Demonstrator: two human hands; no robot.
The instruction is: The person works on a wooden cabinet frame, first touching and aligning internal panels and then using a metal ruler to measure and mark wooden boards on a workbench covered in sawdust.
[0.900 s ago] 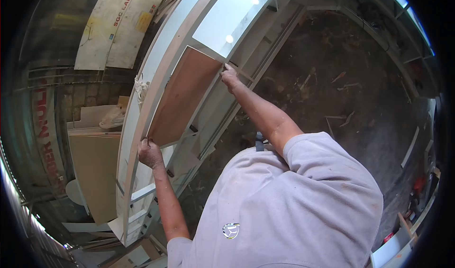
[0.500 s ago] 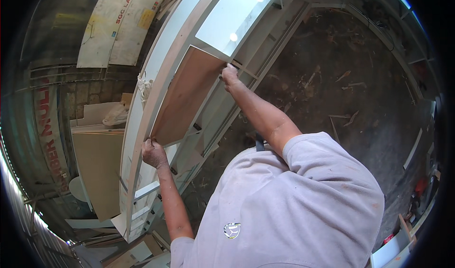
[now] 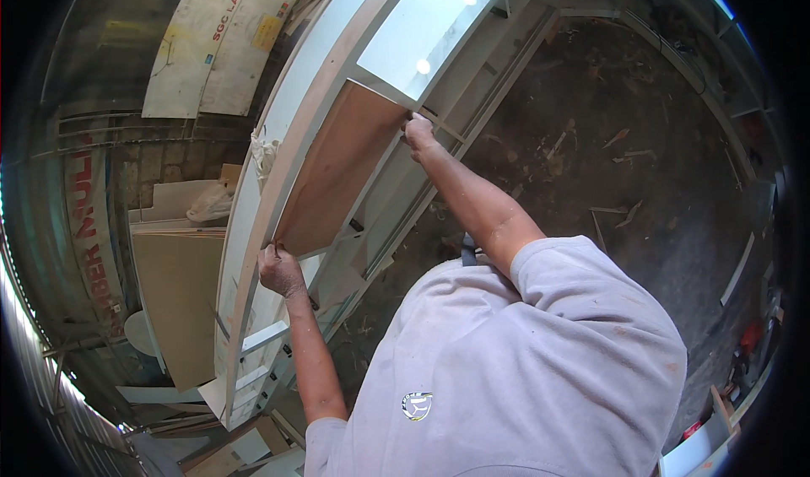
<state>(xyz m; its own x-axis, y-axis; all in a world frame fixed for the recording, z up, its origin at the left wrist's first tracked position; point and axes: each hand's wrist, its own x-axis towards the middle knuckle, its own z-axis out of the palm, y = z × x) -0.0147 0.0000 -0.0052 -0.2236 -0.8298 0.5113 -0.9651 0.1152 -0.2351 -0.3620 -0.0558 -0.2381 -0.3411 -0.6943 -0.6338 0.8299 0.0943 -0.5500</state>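
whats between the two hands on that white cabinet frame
The brown wooden panel spans from the left hand to the right hand, set in the white frame; head view.

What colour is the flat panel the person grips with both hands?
The panel is plain light brown, like bare wood board, set against a white frame; the head view shows it best.

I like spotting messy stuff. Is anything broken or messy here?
Yes, the dark floor is littered with wood scraps and chips. The brown panel itself looks whole; the left hand and right hand grip its two ends against the white cabinet frame.
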